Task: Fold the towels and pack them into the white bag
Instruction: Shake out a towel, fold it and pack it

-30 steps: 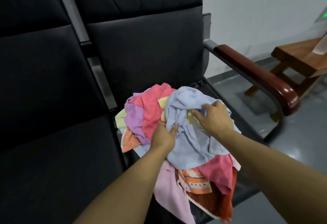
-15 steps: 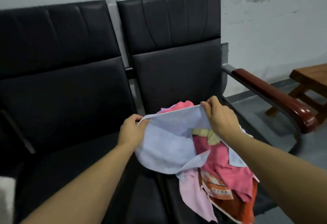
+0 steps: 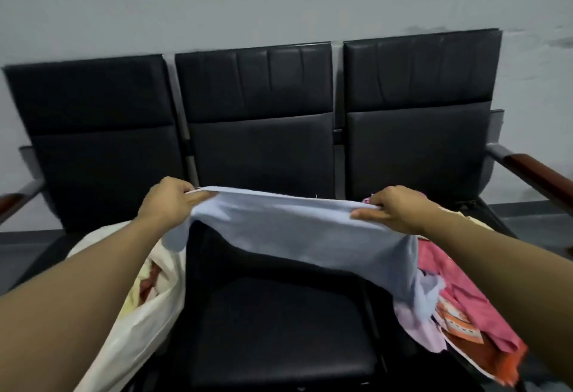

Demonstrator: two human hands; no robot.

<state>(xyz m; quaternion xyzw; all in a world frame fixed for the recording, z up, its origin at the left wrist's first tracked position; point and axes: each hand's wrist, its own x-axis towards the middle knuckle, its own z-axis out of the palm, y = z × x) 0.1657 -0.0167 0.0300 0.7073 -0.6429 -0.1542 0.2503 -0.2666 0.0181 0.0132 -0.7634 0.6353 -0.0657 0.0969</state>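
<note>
A light blue towel (image 3: 297, 230) is stretched out flat in the air above the middle seat. My left hand (image 3: 169, 201) pinches its left top corner, and my right hand (image 3: 392, 210) pinches its right top corner. The towel's lower edge sags toward the seat. A pile of pink, orange and lilac towels (image 3: 459, 305) lies on the right seat, partly under the blue towel's right end. The white bag (image 3: 145, 314) lies on the left seat with cloth showing inside its mouth; my left forearm covers part of it.
A row of three black padded seats (image 3: 279, 323) stands against a grey wall. Brown wooden armrests close the row at the right (image 3: 545, 179) and left (image 3: 12, 202) ends. The middle seat cushion is bare below the towel.
Both hands lifted the blue towel off the pile and pulled it apart to full width over the middle seat. The view rose and swung left, bringing the white bag into sight.
</note>
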